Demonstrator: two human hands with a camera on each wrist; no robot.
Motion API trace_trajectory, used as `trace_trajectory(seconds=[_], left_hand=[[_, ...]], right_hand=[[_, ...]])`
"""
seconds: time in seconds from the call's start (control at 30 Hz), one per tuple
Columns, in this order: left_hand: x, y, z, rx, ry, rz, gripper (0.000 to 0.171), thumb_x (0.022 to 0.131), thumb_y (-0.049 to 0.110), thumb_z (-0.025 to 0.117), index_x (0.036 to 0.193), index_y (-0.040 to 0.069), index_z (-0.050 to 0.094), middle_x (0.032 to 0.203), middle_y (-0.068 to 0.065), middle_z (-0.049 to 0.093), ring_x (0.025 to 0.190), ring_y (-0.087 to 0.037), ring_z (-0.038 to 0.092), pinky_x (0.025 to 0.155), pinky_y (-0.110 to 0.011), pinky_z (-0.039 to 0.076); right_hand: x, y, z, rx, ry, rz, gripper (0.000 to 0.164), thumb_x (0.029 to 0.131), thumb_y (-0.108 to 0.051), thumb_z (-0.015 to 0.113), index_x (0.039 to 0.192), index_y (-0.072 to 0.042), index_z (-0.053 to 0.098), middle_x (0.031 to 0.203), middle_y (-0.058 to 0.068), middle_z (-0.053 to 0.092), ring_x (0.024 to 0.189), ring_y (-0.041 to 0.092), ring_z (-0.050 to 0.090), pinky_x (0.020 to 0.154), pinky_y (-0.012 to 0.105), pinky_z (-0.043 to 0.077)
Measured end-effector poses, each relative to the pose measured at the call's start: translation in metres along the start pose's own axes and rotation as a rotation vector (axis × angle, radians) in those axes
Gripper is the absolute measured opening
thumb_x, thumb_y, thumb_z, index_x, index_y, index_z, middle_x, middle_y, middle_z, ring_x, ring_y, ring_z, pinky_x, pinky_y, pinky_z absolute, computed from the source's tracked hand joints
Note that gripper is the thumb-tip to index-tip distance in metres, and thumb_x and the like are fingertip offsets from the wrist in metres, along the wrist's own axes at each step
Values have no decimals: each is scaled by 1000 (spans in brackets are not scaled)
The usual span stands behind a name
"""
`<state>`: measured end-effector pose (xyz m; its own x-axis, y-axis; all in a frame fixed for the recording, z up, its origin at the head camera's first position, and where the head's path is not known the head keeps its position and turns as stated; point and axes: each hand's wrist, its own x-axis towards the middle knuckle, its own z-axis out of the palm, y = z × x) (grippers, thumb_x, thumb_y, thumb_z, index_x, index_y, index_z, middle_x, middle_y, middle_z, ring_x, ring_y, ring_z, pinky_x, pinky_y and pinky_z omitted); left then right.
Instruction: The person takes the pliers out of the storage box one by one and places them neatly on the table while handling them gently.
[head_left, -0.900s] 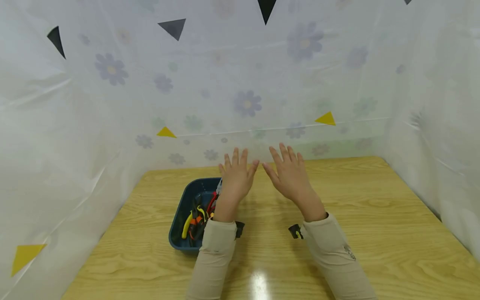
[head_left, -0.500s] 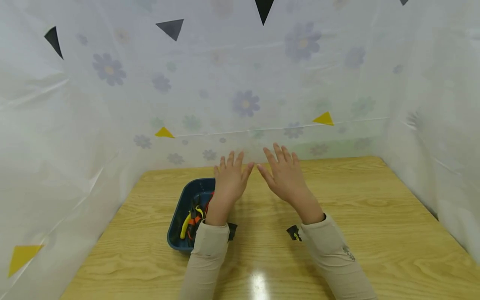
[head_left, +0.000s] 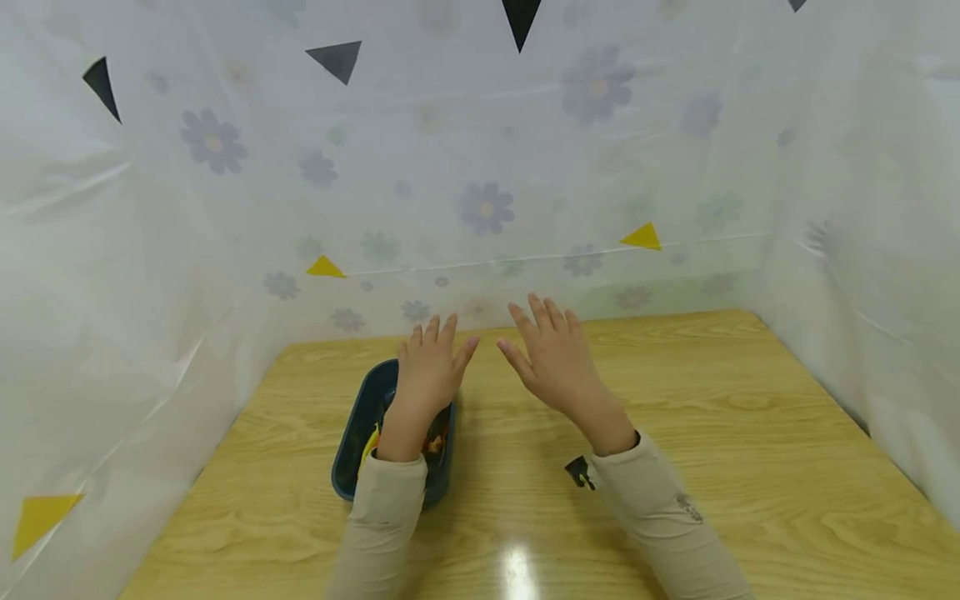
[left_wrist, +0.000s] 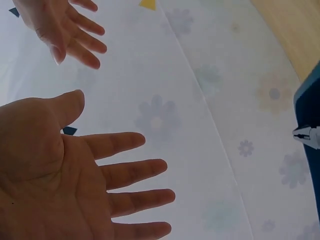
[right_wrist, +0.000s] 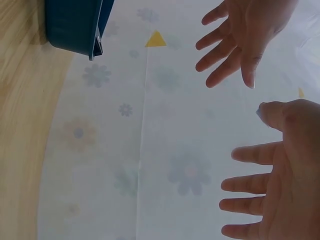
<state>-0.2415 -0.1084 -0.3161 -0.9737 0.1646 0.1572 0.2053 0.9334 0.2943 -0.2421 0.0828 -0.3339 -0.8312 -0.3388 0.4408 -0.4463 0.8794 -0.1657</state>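
My left hand [head_left: 429,375] hovers over a dark blue bin [head_left: 342,467], its fingers spread and nothing held. Inside the bin lie several hand tools, among them a yellow handle [head_left: 370,446]; my forearm and hand cover much of the rest. In the left wrist view, the grey jaws of what look like pliers [left_wrist: 306,135] stick out over the bin's rim. My right hand [head_left: 558,367] is held in the air above the table, right of the bin, with straight, parted fingers and nothing in it. The two hands are apart.
A wood-grain table [head_left: 735,433] carries the bin on its left part. Behind and at both sides hang pale plastic sheets [head_left: 420,167] with a flower print and stuck-on black and yellow triangles. A small black piece [head_left: 579,472] sits by the right cuff.
Both hands have drifted left and slightly down, the left one farther, so it now covers more of the bin and its tools. The gap between the hands has widened.
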Motion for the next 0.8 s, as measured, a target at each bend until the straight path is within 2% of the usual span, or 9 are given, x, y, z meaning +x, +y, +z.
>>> trace_trajectory(seconds=[0.2, 0.47, 0.8], left_hand=[[-9, -15, -10, 35, -45, -20, 66, 102, 49, 36, 153, 10, 25, 155, -22, 23, 141, -46, 18, 113, -64, 14], [-22, -40, -25, 104, -80, -36, 66, 103, 46, 38, 151, 2, 29, 151, -26, 30, 138, -47, 25, 112, -64, 18], [-29, -68, -38, 206, -136, -65, 64, 103, 43, 38, 148, -2, 31, 144, -30, 38, 131, -51, 34, 106, -65, 28]], right_hand=[[-2, -4, 4, 19, 13, -7, 62, 102, -46, 41, 151, -9, 33, 153, 23, 26, 140, 43, 24, 111, 62, 22], [-3, -8, 6, 33, -19, 0, 61, 102, -46, 40, 151, -10, 32, 154, 23, 25, 140, 43, 24, 112, 62, 21], [-4, -14, 9, 13, -18, -14, 61, 102, -46, 39, 151, -10, 32, 153, 23, 27, 139, 42, 26, 111, 61, 24]])
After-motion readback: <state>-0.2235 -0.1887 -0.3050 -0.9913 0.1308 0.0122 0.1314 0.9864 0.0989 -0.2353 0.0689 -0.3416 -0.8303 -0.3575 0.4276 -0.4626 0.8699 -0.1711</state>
